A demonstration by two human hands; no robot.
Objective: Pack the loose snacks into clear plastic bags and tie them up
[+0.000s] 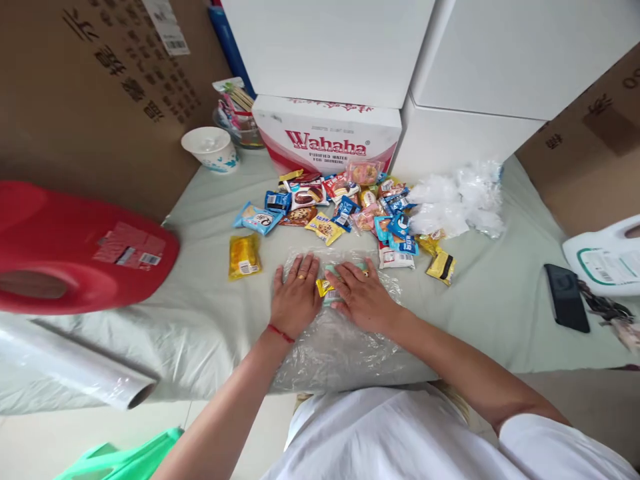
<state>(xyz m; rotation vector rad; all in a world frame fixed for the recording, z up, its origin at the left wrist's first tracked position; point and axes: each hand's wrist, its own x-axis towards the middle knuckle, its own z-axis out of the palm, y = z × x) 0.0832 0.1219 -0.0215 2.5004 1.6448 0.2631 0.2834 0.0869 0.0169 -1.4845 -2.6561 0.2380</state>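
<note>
A sheet of clear plastic wrap [335, 353] lies spread on the cloth in front of me. My left hand [297, 290] rests flat on its left part, fingers stretched out. Over the middle lies my right hand [363, 290], its fingers spread and covering much of a light green snack packet [331, 299]. A small yellow packet [324, 287] shows between the two hands. Just beyond my fingers sits a pile of wrapped snacks [325, 227]. To the left of my left hand is a yellow wrapped snack [245, 257].
At left stand a red jug [125, 267], a plastic wrap roll [75, 367] and a paper cup [213, 150]. A Wahaha carton [325, 137] backs the snacks. White crumpled plastic bags [455, 200], a black phone [567, 298] and a white bottle [607, 260] lie to the right.
</note>
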